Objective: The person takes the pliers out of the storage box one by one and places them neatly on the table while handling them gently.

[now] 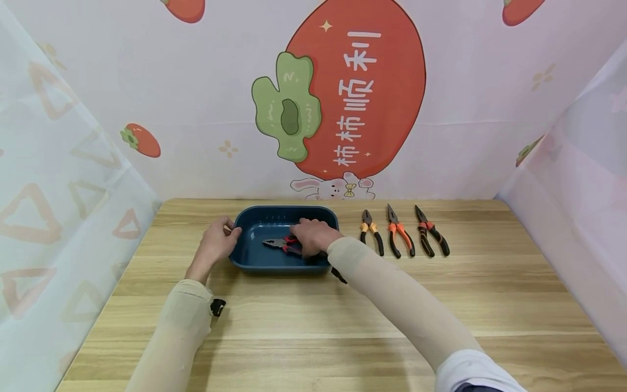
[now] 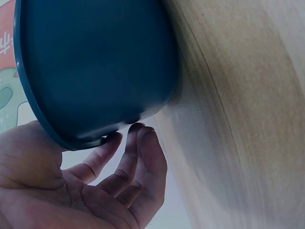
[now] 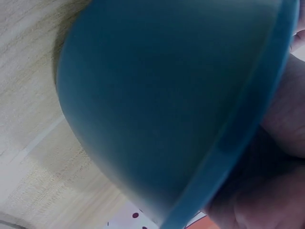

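A dark blue rectangular basin (image 1: 284, 269) stands on the table. My left hand (image 1: 220, 239) holds its left end, with the thumb at the rim and the fingers curled below it outside, as the left wrist view shows of this hand (image 2: 95, 186). Reaching over the right end, my right hand (image 1: 313, 237) is down inside the basin and grips pliers (image 1: 278, 243) with red and dark handles. Their metal jaws point left, and the handle ends are hidden under the hand. In the right wrist view the basin wall (image 3: 157, 105) covers most of that hand (image 3: 286, 114).
Right of the basin, three pliers lie in a row: a yellow-and-black pair (image 1: 370, 231), an orange-and-black long-nosed pair (image 1: 400, 234) and a red-and-black pair (image 1: 431, 231). Behind the wooden table (image 1: 303, 326) hangs a printed cloth (image 1: 206, 81), with more cloth at both sides.
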{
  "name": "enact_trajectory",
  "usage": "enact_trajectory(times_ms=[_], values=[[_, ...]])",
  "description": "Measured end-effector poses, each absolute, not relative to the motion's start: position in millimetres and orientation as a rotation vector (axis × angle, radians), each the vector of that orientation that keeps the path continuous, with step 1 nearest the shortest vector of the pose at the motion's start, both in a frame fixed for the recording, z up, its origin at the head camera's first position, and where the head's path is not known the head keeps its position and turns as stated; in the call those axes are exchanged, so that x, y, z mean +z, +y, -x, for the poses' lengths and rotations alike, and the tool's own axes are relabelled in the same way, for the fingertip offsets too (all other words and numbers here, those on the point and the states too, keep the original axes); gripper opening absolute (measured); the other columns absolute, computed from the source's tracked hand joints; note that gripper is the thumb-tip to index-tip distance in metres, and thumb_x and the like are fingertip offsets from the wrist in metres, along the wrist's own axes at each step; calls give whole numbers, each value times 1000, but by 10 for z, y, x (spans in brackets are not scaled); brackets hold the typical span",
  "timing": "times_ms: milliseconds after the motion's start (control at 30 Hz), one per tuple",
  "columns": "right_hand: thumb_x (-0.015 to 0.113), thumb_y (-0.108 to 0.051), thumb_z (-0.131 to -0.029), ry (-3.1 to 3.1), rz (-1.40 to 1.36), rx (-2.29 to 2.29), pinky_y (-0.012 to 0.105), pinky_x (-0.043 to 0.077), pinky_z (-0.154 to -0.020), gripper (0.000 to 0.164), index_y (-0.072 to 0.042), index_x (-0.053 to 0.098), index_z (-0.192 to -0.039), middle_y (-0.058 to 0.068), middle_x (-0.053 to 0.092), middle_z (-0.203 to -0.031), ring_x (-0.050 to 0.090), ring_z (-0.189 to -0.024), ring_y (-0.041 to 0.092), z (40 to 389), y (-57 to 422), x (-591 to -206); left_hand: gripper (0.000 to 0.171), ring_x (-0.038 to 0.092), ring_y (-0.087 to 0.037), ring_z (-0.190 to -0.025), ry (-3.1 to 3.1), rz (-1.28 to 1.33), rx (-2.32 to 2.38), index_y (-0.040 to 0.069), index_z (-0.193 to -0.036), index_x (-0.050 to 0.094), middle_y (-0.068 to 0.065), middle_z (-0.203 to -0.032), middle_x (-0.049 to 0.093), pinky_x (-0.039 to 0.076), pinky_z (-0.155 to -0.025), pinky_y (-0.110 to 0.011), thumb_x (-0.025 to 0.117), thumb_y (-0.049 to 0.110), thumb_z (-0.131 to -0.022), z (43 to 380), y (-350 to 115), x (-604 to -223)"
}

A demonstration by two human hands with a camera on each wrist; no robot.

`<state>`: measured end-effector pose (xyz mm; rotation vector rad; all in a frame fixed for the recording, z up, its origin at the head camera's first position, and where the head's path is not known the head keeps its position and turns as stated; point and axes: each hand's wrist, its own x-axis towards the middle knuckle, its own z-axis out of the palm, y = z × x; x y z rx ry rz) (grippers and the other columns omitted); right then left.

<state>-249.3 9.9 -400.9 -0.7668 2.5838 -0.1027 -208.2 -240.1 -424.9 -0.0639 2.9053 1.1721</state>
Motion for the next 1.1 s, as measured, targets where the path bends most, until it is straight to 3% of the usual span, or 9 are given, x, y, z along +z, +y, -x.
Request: enact_trajectory(times_ms=[433,700,1100], values=[[82,-28,-87,2646,875,-53,39,49,-90,62,-19,56,-142,6,54,-124,52,-101,24,2476,189,-3952,21,57,-29,-79,2912,87,1174,-3,-106,55,-19,-94,59,46,-63,-34,52,19,-105,2056,-2382,-4225],[84,-33,-85,2687,939,-79,42,49,-94,70,-18,52,-146,7,55,-127,51,-104,24,2455,214,-3851,22,58,-29,-79,2921,91,1180,-4,-105,56,-20,-94,59,47,-62,-33,53,18,-105,2061,-2379,-4240],[84,-37,-84,2726,958,-155,47,45,-101,71,-22,52,-145,7,53,-134,51,-113,23,2389,284,-3685,22,57,-28,-77,2941,107,1178,-3,-103,57,-18,-91,59,46,-61,-33,54,18,-104,2058,-2376,-4234]])
